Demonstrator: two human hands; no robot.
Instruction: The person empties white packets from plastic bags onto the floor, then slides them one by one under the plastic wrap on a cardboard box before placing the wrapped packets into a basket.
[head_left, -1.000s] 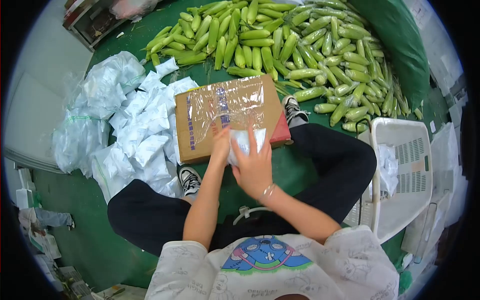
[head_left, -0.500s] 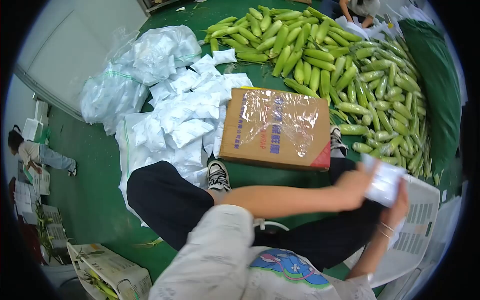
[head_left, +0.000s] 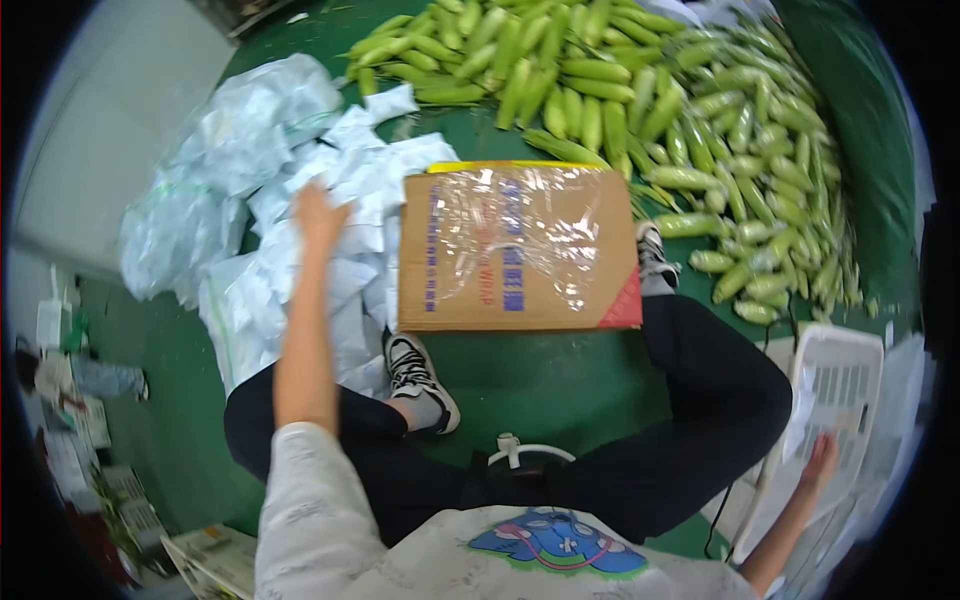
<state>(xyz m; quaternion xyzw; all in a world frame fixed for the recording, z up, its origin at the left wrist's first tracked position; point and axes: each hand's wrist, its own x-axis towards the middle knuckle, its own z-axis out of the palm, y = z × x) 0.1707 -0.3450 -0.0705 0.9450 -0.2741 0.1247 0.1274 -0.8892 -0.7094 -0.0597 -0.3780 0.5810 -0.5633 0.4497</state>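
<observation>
My left hand (head_left: 320,218) reaches over the heap of white ice-pack-like pouches (head_left: 365,205), its thumb apart from the fingers; it is slightly blurred, and no pouch shows lifted in it. Over at the right, my right hand (head_left: 822,462) is above a white plastic crate (head_left: 868,375), fingers stretched out and nothing visible in them. A whitish pouch or sheet (head_left: 799,412) lies at the crate's near side, close to that hand. Between my feet and the corn stands a taped brown cardboard box (head_left: 520,250).
Loose green corn (head_left: 570,90) is piled at the back, with plastic-wrapped corn (head_left: 760,180) to its right. Large clear bags of pouches (head_left: 185,235) sit at the left. Another person (head_left: 95,378) bends near crates at far left. A green cover (head_left: 860,150) borders the right side.
My left hand has left the white pouch at the right and swung across to the heap on the left. My right hand has lowered over the crate and no longer holds the pouch up.
</observation>
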